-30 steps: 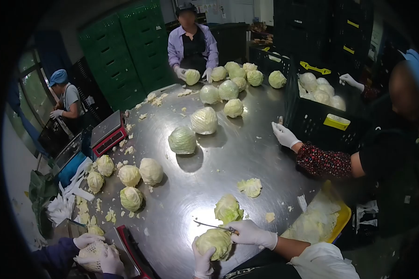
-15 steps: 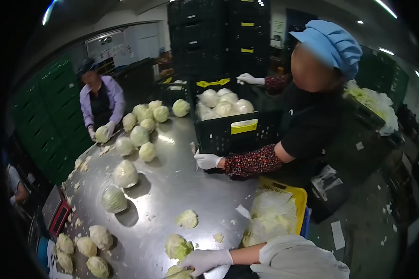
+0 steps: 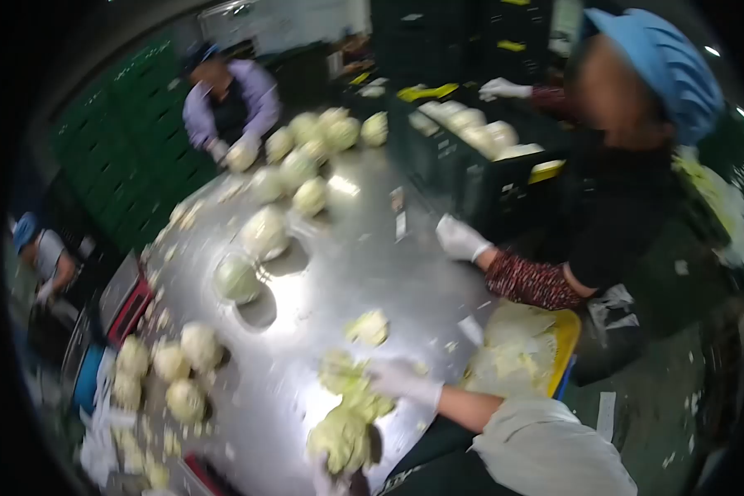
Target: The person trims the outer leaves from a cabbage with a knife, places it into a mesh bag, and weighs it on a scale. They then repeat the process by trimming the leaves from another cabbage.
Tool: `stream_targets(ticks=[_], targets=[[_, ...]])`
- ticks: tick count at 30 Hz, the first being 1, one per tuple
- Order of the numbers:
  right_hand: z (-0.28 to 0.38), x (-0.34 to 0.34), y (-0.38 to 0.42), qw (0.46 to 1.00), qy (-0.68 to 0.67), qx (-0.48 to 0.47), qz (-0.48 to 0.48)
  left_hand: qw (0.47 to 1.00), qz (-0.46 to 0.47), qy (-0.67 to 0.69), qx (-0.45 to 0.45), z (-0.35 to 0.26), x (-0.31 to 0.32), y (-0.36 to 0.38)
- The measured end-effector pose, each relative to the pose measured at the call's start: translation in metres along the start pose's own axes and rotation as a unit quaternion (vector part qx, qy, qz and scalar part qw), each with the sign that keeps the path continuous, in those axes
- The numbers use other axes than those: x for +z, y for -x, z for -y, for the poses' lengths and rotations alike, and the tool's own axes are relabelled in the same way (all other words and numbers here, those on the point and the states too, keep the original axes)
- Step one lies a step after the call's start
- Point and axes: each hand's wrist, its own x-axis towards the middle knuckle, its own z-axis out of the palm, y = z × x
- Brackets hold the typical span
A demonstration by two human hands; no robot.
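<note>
A green cabbage head (image 3: 339,440) is near the table's front edge. My left hand (image 3: 329,474), in a white glove, grips it from below and from the left; the cabbage hides part of the fingers. Just above and to the right, my gloved right hand (image 3: 401,383) is closed on a pale cabbage leaf (image 3: 339,372), both blurred by motion. Looser green leaves (image 3: 368,403) lie under that hand, against the cabbage. Another leaf piece (image 3: 370,327) rests farther up on the metal table (image 3: 306,331).
Cabbages (image 3: 264,233) stand mid-table and at the back; several more (image 3: 186,401) are left, near a red-edged scale (image 3: 130,302). A blue-capped co-worker (image 3: 628,165) handles a dark crate (image 3: 471,190) at right. A yellow basket (image 3: 566,343) holds leaves. Another person (image 3: 231,103) stands back left.
The view has shifted, moving the scene rightward and upward. My right hand has moved off the cabbage to the leaves, and my left hand has come into view. The co-worker's crate has tilted.
</note>
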Motion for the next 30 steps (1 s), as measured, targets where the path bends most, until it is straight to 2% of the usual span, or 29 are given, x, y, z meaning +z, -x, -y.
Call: stream_targets(ticks=[1,2,3,4,5,6,8,9,11,12,13,14,15,16,18,19,20,22,24,25,27,28,29,30], targets=[[0.01,0.029,0.0,1.0,0.009,0.004,0.022,0.969,0.02,0.242,-0.041,-0.073,0.062,-0.02],[-0.014,-0.009,-0.002,0.998,-0.026,0.039,-0.051,0.934,0.03,0.35,-0.056,-0.1,0.084,-0.016],[-0.003,-0.035,0.008,0.994,0.021,0.029,-0.1,0.907,0.04,0.414,-0.064,-0.123,0.1,-0.018],[0.0,-0.048,0.016,0.992,0.027,0.019,-0.125,0.894,0.06,0.442,-0.055,-0.136,0.106,-0.018],[0.006,-0.052,0.021,0.988,0.032,0.013,-0.153,0.894,0.041,0.444,-0.046,-0.139,0.106,-0.017],[0.019,-0.053,0.028,0.99,0.027,0.002,-0.141,0.89,0.047,0.451,-0.044,-0.139,0.104,-0.018],[0.035,-0.054,0.04,0.975,-0.049,-0.139,-0.168,0.892,0.062,0.448,-0.027,-0.137,0.102,-0.023],[0.039,-0.043,0.045,0.975,-0.051,-0.14,-0.164,0.892,0.057,0.448,-0.027,-0.133,0.1,-0.023],[0.05,-0.02,0.049,0.95,-0.267,-0.163,-0.019,0.913,0.044,0.405,0.022,-0.125,0.097,-0.031],[0.052,-0.015,0.045,0.95,-0.268,-0.161,-0.021,0.919,0.058,0.387,0.047,-0.121,0.096,-0.032],[0.052,-0.009,0.043,0.905,-0.407,-0.101,0.071,0.92,0.06,0.385,0.045,-0.117,0.09,-0.032],[0.056,-0.006,0.041,0.83,-0.533,-0.037,0.161,0.946,0.088,0.304,0.063,-0.124,0.087,-0.032],[0.061,-0.002,0.04,0.726,-0.641,0.028,0.248,0.965,0.113,0.221,0.081,-0.129,0.086,-0.031],[0.064,0.0,0.041,0.752,-0.619,-0.016,0.225,0.966,0.11,0.221,0.08,-0.135,0.087,-0.031],[0.071,0.0,0.043,0.755,-0.623,-0.012,0.204,0.972,0.092,0.197,0.087,-0.16,0.096,-0.031],[0.072,0.002,0.045,0.759,-0.626,-0.005,0.179,0.972,0.088,0.197,0.089,-0.158,0.093,-0.031],[0.07,0.005,0.043,0.798,-0.581,-0.015,0.16,0.978,0.07,0.184,0.062,-0.151,0.088,-0.032],[0.064,0.007,0.048,0.818,-0.551,-0.022,0.164,0.983,0.05,0.173,0.034,-0.134,0.08,-0.032],[0.083,-0.01,0.06,0.846,-0.507,-0.01,0.163,0.911,0.051,0.396,-0.104,-0.116,0.07,-0.03],[0.086,-0.011,0.062,0.845,-0.508,-0.006,0.168,0.91,0.046,0.399,-0.107,-0.108,0.068,-0.03],[0.091,-0.014,0.06,0.875,-0.454,0.02,0.165,0.936,0.05,0.34,-0.081,-0.096,0.064,-0.035],[0.093,-0.022,0.056,0.906,-0.406,0.051,0.111,0.935,0.047,0.341,-0.082,-0.09,0.064,-0.035],[0.094,-0.034,0.049,0.93,-0.355,0.08,0.055,0.878,0.105,0.458,-0.094,-0.085,0.065,-0.035],[0.079,-0.033,0.036,0.943,-0.325,0.056,-0.044,0.802,0.16,0.566,-0.103,-0.083,0.066,-0.033]])
